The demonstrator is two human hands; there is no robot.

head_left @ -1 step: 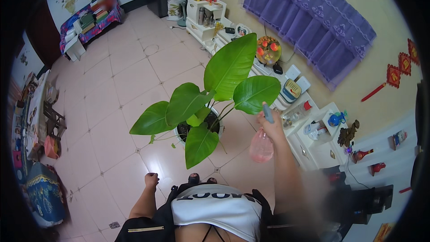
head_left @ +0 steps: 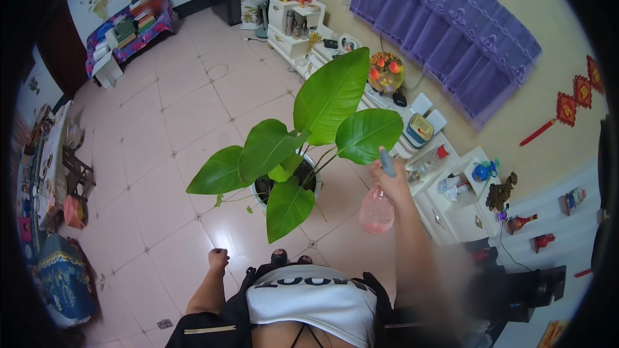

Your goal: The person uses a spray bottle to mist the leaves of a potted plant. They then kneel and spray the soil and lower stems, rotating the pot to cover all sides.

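My right hand (head_left: 391, 182) is wrapped round the neck of a spray bottle with a clear pink body (head_left: 377, 211) and a grey nozzle, held up to the right of a potted plant. The nozzle is close below the plant's right-hand leaf (head_left: 369, 135). Several broad green leaves spread over the white pot (head_left: 318, 188), hiding much of its rim; dark soil (head_left: 264, 188) shows between the stems. My left hand (head_left: 218, 258) hangs low over the floor, fingers curled into a loose fist, with nothing seen in it. It is apart from the plant.
Along the right wall runs a white cabinet (head_left: 431, 218) crowded with bottles, boxes and a round fruit tray (head_left: 387, 72). Purple curtains (head_left: 445, 32) hang above. A wooden stool (head_left: 78, 174) and cluttered table stand at the left. Pink tiles (head_left: 174, 219) cover the floor.
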